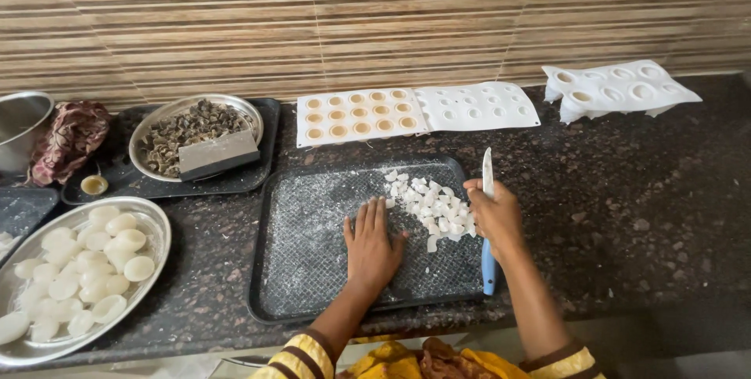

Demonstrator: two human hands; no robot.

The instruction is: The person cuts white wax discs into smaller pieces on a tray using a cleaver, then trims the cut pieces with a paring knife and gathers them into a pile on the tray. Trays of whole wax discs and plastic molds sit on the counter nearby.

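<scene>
Nearest me are my yellow sleeves [313, 355], both forearms reaching up onto the black tray [313, 269]. My left hand [370, 244] lies flat and released on the tray, fingers [368, 219] straight and together, pointing away from me toward the wall, holding nothing. Just past and right of those fingertips is the heap of white pieces [432, 207], spread between my two hands. My right hand [495, 216] is clenched around the knife [488, 222]. Its long axis runs nearly straight away from me: the white blade rises beyond my knuckles with the tip toward the wall, and the blue handle sticks out below my wrist, crossing the tray's near edge. The blade stands at the heap's right side; I cannot tell whether it touches the pieces.

Left of my left fingers the tray is bare and dusted white out to its left rim. Right of my right hand is open dark counter [641, 215]. Far left of my fingers sits a steel plate [152, 226] of pale rounds. Beyond the fingertips, near the wall, lie white moulds [477, 105].
</scene>
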